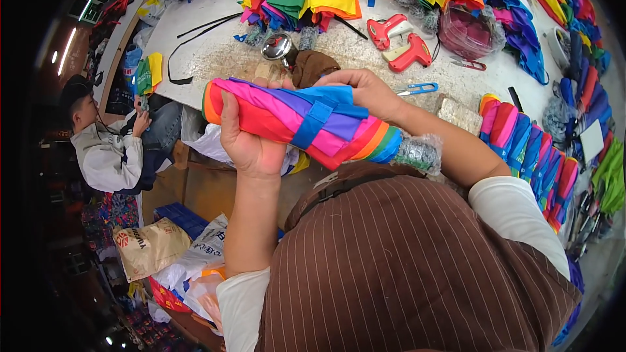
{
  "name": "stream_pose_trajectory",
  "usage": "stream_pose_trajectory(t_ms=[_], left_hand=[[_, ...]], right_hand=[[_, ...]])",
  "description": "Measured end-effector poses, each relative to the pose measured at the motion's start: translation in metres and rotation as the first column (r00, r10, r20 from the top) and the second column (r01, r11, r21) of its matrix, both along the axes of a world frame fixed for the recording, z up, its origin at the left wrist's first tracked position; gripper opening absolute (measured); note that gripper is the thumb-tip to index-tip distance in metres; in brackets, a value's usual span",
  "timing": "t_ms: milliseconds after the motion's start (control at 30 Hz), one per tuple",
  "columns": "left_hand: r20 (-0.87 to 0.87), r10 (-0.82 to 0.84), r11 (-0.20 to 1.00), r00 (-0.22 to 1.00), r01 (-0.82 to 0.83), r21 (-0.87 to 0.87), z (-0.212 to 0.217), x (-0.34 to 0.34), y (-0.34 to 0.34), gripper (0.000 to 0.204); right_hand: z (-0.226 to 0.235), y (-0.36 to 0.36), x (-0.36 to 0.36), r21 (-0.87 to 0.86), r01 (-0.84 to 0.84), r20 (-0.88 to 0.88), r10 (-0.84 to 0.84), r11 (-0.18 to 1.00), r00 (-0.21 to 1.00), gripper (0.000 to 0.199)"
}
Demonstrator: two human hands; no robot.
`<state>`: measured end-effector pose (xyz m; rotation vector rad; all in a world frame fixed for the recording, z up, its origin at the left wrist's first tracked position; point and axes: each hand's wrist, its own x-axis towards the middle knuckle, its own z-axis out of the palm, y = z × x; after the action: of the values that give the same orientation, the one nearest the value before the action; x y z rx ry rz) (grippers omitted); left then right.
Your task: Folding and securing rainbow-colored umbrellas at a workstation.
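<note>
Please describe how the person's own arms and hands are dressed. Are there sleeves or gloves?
Both hands, left hand and right hand, are bare, without gloves. The forearms are bare too. White sleeves cover the upper arms, worn under a brown pinstriped apron.

The left hand [246, 140] is raised in front of the chest, forearm near vertical, palm facing the body, fingers curled closed in a grip. The right hand [362, 91] sits higher and further forward, wrist bent, fingers pressed downward. The right forearm angles in from the lower right. Both sleeves are white.
</note>
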<state>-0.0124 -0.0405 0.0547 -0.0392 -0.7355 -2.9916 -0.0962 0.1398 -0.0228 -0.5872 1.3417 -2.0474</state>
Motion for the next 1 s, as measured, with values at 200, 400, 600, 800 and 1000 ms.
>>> stream_pose_trajectory(t_ms=[200, 400, 600, 800, 1000], left_hand=[[0.099, 0.239, 0.939, 0.966, -0.203, -0.279, -0.031, -0.01, -0.009, 0.024], [0.223, 0.335, 0.906, 0.916, -0.248, -0.342, -0.036, -0.021, -0.011, 0.017], [0.203, 0.422, 0.889, 0.884, -0.359, -0.286, -0.035, -0.016, -0.025, 0.014], [0.252, 0.394, 0.908, 0.884, -0.331, -0.258, -0.039, -0.012, -0.017, 0.014], [0.298, 0.34, 0.925, 0.892, -0.259, -0.279, -0.061, -0.01, -0.022, 0.013]], right_hand=[[0.039, 0.006, 0.015, 0.004, 0.28, -0.594, -0.223, 0.96, 0.773, 0.008], [0.051, -0.014, 0.062, 0.108, -0.009, -0.993, 0.109, 0.994, 0.055, 0.019], [0.046, -0.002, 0.039, 0.041, 0.303, -0.999, 0.036, 0.952, 0.022, 0.027], [0.044, -0.009, 0.033, 0.207, 0.455, -0.976, 0.214, 0.866, 0.037, 0.03], [0.037, -0.013, 0.049, 0.256, 0.247, -0.927, 0.31, 0.935, -0.21, 0.013]])
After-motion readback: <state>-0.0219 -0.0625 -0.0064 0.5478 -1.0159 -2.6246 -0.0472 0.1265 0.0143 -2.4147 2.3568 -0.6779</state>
